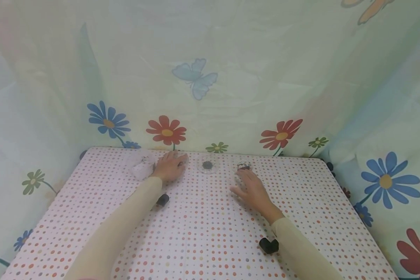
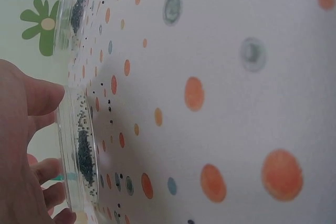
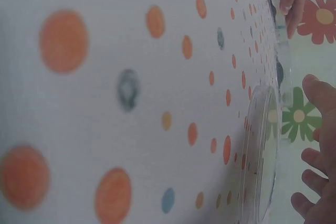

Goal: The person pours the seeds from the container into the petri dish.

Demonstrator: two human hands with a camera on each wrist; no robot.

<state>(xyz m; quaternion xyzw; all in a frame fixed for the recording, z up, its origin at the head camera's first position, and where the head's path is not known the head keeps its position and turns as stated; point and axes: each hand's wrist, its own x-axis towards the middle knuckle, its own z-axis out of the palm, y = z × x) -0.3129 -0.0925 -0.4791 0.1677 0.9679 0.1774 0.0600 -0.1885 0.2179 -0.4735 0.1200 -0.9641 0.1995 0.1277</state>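
Note:
My left hand [image 1: 171, 167] holds a clear round dish with dark granules [image 2: 85, 156], thumb and fingertips at its rim. To its right stands a second clear dish holding a dark round patch of granules [image 1: 207, 165]. My right hand [image 1: 254, 190] has its fingers spread and holds nothing. Below that hand, in the right wrist view, lies a shallow clear round dish or lid [image 3: 257, 156]. Just beyond the right fingertips, in the head view, dark and reddish bits [image 1: 244, 166] lie in another clear dish, partly hidden by the hand.
Left of my left hand sits a whitish, see-through item [image 1: 141, 167] with small dark specks. A few dark grains [image 2: 110, 108] are scattered on the dotted tablecloth [image 1: 203, 233]. A flowered curtain [image 1: 238, 93] hangs behind the table and along both sides.

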